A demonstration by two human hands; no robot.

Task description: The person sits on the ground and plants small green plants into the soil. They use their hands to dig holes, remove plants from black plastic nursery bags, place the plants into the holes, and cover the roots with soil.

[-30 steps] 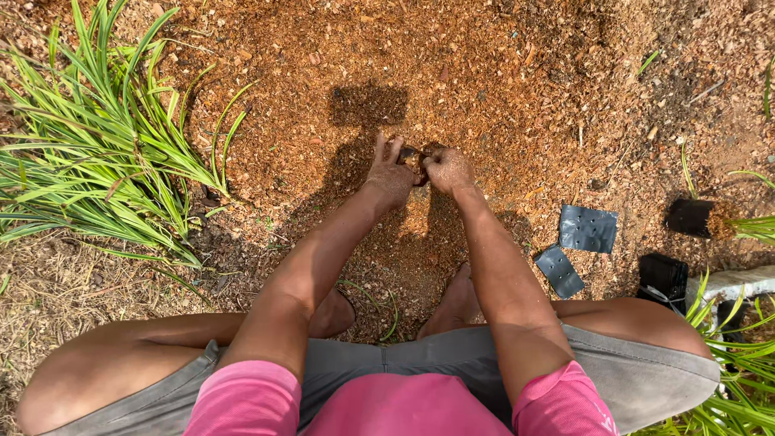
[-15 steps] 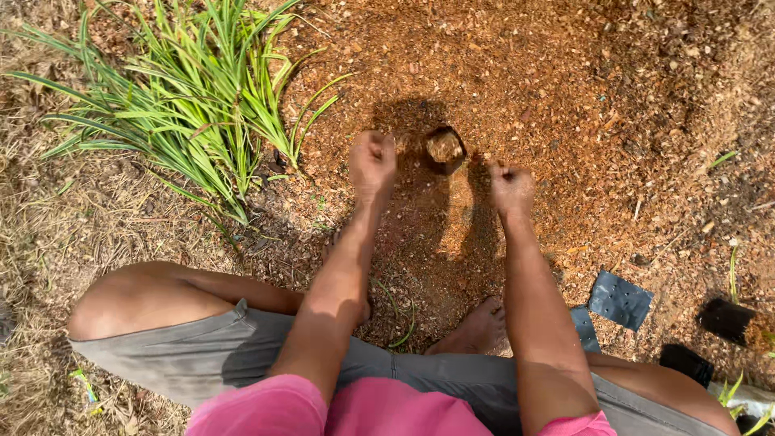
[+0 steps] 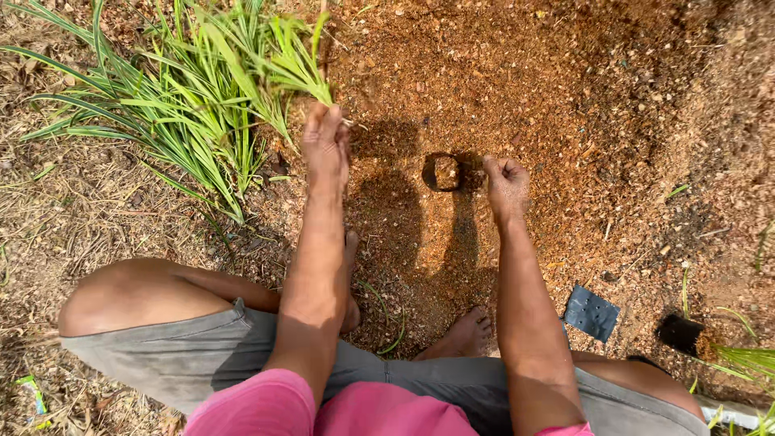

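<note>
My left hand [image 3: 325,144] is closed around the base of a green grass shoot [image 3: 295,56] that reaches up and to the left, beside a pile of long green grass plants [image 3: 173,105]. My right hand [image 3: 506,179] is a loose fist resting on reddish-brown soil [image 3: 565,89], just right of a small round hole [image 3: 441,171] dug in it. The hole lies between the two hands, nearer the right one. Whether the right fist holds any soil cannot be seen.
I sit on the ground with knees spread and bare feet [image 3: 460,335] in front. Dry straw [image 3: 73,218] covers the left. A black plastic sheet [image 3: 591,312] and a black nursery bag with a seedling [image 3: 686,335] lie at the right.
My hands have parted from the hole. The left hand moved left to the grass pile and closed on a shoot. The right hand stayed beside the hole. The view swung left.
</note>
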